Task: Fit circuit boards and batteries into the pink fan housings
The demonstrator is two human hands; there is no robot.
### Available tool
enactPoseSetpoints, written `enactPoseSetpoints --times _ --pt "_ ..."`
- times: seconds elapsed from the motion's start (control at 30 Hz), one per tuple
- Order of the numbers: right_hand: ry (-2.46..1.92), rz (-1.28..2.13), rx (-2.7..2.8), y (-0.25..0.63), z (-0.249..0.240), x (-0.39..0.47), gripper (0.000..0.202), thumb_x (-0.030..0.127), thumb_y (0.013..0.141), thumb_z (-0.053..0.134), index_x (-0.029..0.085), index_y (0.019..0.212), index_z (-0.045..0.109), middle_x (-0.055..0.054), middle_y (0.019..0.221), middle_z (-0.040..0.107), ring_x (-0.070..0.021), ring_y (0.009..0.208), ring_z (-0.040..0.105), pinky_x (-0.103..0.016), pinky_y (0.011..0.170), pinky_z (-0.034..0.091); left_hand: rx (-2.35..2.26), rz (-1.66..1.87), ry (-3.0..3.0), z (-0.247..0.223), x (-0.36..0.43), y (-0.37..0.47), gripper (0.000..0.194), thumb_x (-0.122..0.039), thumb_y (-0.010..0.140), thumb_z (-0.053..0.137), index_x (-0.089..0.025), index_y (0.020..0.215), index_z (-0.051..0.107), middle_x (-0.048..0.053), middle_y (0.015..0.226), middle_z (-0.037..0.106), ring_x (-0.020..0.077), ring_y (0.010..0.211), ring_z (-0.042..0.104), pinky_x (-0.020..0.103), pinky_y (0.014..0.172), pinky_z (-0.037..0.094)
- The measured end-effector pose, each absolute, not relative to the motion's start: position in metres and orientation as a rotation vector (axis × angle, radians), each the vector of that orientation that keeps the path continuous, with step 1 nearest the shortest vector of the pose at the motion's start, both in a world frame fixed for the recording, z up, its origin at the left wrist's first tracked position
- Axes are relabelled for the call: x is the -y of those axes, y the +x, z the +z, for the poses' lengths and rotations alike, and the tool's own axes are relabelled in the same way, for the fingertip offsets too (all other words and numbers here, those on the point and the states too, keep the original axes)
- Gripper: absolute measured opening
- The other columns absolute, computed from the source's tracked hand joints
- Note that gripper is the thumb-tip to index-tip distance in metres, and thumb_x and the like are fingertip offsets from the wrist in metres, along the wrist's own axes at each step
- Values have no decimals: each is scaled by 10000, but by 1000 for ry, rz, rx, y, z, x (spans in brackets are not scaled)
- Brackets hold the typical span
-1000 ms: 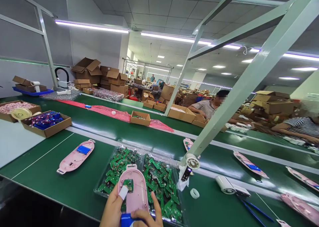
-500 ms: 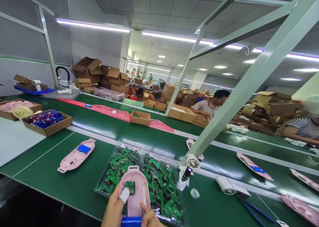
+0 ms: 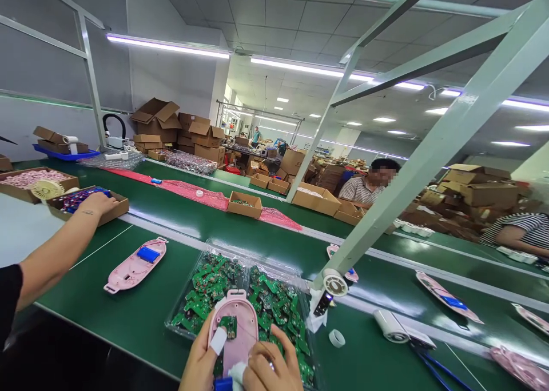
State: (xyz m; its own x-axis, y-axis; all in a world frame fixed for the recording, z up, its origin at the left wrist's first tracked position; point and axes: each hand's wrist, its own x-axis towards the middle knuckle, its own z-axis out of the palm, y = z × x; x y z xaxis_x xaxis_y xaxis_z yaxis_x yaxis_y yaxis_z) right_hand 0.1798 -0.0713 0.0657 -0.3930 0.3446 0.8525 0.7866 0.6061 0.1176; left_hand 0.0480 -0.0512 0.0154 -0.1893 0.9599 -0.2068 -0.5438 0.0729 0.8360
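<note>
Pink shell half (image 3: 234, 328), held over the circuit-board tray (image 3: 189, 288), left hand (image 3: 201, 362) fingers clamped on its edge, right hand (image 3: 270, 368) fingers closed on its lower end: loose green board (image 3: 229, 325) may shift if tilted.

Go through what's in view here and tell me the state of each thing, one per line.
Pink shell: held in both hands, open side up, small green board seated inside.
Left hand: gripping the shell, bandaged thumb on it.
Right hand: on the shell's lower end.
Tray of green boards: full, under the shell.
Second pink shell: lying on the belt, blue battery in it.
Co-worker's hand: reaching into a cardboard box.
</note>
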Motion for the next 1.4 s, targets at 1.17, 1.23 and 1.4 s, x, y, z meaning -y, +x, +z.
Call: enactPoseSetpoints --times 1.17,1.23,1.4 --pt "-788 -741 2058 172 65 54 357 55 912 465 170 577 515 74 547 558 -58 584 569 -531 1197 142 -1040 1487 818 35 66 53 505 -447 852 524 -180 1277 577 101 1414 566 262 1361 436 342 1151 290" --pt "-794 -737 2062 173 65 54 358 52 912 462 171 579 515 73 547 556 -58 583 566 -525 1197 144 -1056 1484 810 35 66 53 510 -445 847 528 -181 1281 573 104 1418 561 267 1362 435 353 1153 288" --pt "-817 -722 2054 173 64 54 350 64 920 465 175 595 531 75 556 576 -60 582 570 -532 1196 142 -1074 1469 762 33 65 55 499 -420 839 532 -178 1273 573 101 1420 559 262 1360 438 349 1148 297"
